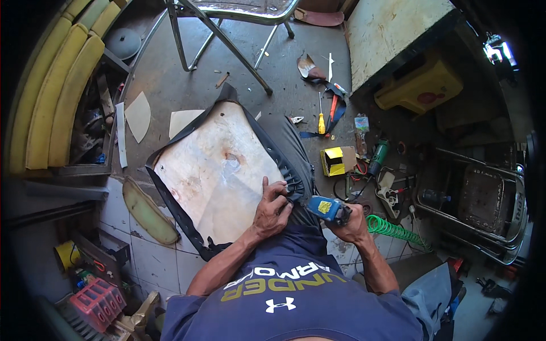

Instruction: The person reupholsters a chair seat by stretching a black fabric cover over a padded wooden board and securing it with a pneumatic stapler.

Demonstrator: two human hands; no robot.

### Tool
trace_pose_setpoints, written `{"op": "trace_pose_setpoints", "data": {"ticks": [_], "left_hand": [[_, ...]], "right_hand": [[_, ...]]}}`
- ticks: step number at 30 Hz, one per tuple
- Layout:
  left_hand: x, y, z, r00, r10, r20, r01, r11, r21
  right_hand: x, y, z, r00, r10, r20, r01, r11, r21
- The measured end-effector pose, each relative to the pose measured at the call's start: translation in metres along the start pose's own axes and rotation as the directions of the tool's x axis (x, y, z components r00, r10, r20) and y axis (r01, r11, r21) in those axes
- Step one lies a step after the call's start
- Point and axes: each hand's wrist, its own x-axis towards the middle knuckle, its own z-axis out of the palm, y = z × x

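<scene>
Cluttered, scuffed dark workshop floor (165, 79) beyond the pale, stained, roughly square seat panel (199, 148), dirty white tiles (151, 258) off to its near left. Using that panel as the landmark for everything, btw: lying flat-ish, underside up by the look of it, right beside a grey-trousered leg (291, 136). Black, leathery-looking cover (292, 175) running around its rim.

Would call it partway done, just a guess. Gathered into pleats along the panel's right edge, so probably fastened at least partly there. Loose and upstanding along the left and far edges, so probably plenty left to do on those sides. Can't make out any actual staples, so no promises.

As for fingers: left hand (272, 213) over the panel's right edge, fingers bent and a bit spread, tips down around the pleats. Can't tell if pinching the cover or just pressing on it. Right hand (351, 224) just off the panel's right side, fingers wrapped firmly round the handle of a yellow-labelled blue staple gun (325, 209) (pretty sure on the type, not certain). Nose pointed roughly towards the pleats; can't tell if touching. Green coiled plastic hose (398, 232) trailing off to the right of the panel.

Also around: yellow-handled screwdriver (322, 123) and small yellow-and-black cardboard box (334, 162), both right of the panel; curved olive-green padded piece (147, 213) just left of it.
</scene>
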Motion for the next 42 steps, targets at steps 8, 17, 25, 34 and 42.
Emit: {"op": "trace_pose_setpoints", "data": {"ticks": [8,17,25,34,42], "left_hand": [[0.009,0.004,-0.006,0.999,-0.023,0.045,0.020,0.997,0.080],[0.010,0.011,-0.029,0.985,-0.018,0.171,0.011,0.999,0.041],[0.010,0.001,-0.023,0.989,-0.088,0.122,0.096,0.994,-0.058],[0.027,-0.006,-0.010,0.995,-0.058,0.083,0.058,0.998,-0.006],[0.070,-0.012,-0.017,0.983,-0.014,0.181,-0.004,0.995,0.101]], "right_hand": [[0.012,-0.014,0.026,0.995,0.094,-0.037,-0.097,0.991,-0.088],[-0.008,-0.005,0.014,0.986,0.110,-0.127,-0.111,0.994,-0.007],[-0.009,-0.021,0.033,0.992,0.092,-0.087,-0.092,0.996,0.008],[0.004,-0.020,0.043,0.964,0.226,-0.142,-0.231,0.973,-0.024],[0.007,0.004,0.005,0.942,0.126,-0.311,-0.171,0.978,-0.122]]}}
